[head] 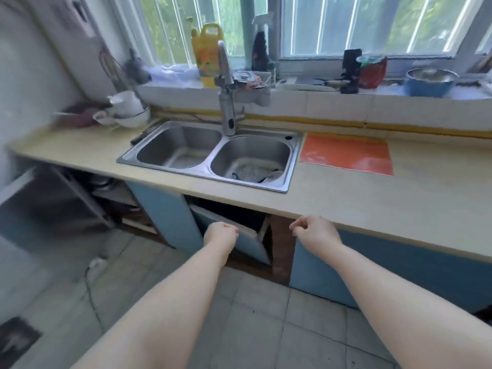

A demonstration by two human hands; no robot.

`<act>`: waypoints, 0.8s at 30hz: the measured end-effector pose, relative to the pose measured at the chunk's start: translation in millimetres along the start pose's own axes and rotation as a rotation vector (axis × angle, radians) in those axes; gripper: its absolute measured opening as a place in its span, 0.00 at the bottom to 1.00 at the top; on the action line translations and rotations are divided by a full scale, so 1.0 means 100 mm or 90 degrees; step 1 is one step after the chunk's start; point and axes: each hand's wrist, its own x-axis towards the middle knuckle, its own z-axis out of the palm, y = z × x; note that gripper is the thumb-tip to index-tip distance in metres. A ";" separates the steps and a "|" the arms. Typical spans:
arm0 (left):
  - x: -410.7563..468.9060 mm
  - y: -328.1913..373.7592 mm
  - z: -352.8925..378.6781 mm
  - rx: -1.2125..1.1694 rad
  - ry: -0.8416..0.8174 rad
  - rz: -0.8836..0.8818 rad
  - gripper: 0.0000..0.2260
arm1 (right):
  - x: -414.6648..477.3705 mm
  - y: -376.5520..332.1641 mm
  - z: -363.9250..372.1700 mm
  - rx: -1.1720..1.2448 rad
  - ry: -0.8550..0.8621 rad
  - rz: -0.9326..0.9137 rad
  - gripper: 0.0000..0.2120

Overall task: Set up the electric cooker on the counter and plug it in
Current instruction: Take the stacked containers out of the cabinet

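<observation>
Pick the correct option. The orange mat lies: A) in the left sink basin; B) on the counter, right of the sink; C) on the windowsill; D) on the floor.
B: the orange mat lies flat on the counter, just right of the sink rim.

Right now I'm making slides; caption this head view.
Left hand and right hand, curled and empty, near the counter edge, in front of the double sink.
</observation>
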 end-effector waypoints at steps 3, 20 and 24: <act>0.25 -0.24 -0.64 -0.036 0.043 -0.009 0.10 | 0.06 -0.60 0.48 -0.019 -0.040 -0.036 0.11; 1.78 -1.56 -3.90 -0.224 0.257 -0.160 0.12 | 0.47 -3.52 3.31 -0.052 -0.218 -0.195 0.12; 2.16 -1.78 -4.31 -0.238 0.311 -0.211 0.12 | 0.75 -3.97 3.82 -0.071 -0.268 -0.224 0.13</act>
